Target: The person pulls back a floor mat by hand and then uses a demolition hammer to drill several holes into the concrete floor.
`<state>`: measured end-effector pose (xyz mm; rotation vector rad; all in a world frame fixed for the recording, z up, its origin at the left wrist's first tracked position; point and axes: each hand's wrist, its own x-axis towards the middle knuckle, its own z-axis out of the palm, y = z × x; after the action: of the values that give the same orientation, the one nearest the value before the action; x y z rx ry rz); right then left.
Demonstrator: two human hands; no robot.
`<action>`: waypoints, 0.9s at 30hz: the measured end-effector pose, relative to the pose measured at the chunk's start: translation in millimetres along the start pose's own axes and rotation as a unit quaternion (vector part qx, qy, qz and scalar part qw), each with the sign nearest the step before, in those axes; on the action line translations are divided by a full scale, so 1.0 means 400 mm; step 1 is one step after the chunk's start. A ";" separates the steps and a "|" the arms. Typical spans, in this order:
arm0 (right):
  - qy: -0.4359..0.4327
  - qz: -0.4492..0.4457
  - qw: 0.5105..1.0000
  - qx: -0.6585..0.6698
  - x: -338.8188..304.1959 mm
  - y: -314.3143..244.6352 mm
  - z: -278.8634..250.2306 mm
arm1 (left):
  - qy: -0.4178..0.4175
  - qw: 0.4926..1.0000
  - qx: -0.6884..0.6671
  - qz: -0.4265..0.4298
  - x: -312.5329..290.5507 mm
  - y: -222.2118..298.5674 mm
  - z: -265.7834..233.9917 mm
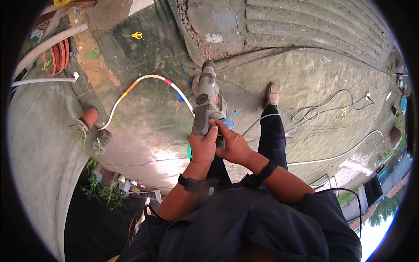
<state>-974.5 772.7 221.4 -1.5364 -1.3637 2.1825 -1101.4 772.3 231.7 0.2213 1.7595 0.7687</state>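
Note:
A worn grey hammer drill (208,98) points away from me, its dark chuck (209,64) at the far end. A thin brownish bit (209,53) sticks out of the chuck toward a strip of broken ground; whether its tip touches anything I cannot tell. My left hand (203,146) is closed around the rear of the drill by the handle. Close against it, my right hand (232,144) is closed on the drill's rear right side, beside a blue part (227,124). The undersides of both grips are hidden.
A pale hose with coloured bands (150,76) curves along the ground at left. Yellow scissors (137,35) lie at far left. Grey cable (312,114) loops at right. Potted plants (89,117) line the left wall. Ridged concrete (305,26) lies far right.

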 end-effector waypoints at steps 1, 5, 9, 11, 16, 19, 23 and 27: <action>-0.003 0.005 1.000 0.000 -0.001 -0.003 -0.003 | 0.003 1.000 0.009 -0.007 -0.004 0.009 0.003; 0.008 -0.008 1.000 0.003 0.002 0.001 0.000 | -0.001 1.000 0.018 0.011 0.007 -0.009 -0.005; 0.011 -0.010 1.000 0.017 0.010 0.004 0.003 | 0.002 0.999 0.042 0.016 0.021 -0.012 -0.007; 0.013 -0.009 0.999 0.033 0.013 0.003 0.006 | 0.005 0.999 0.043 0.019 0.022 0.001 -0.001; 0.005 -0.011 0.998 0.068 0.013 -0.024 -0.003 | 0.007 0.996 0.085 0.036 0.033 0.013 -0.006; -0.002 -0.011 0.999 0.049 0.004 -0.013 -0.009 | 0.015 0.996 0.072 0.046 0.042 0.019 -0.003; 0.019 -0.017 0.999 0.038 0.006 0.012 0.012 | 0.010 0.995 0.087 0.038 0.064 0.015 -0.005; 0.013 -0.009 0.999 0.030 0.017 0.004 0.005 | 0.000 0.997 0.068 0.039 0.068 0.021 0.006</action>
<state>-978.5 774.4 215.8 -1.5205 -1.2866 2.1638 -1110.4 793.7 214.9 0.3842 1.8133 0.7041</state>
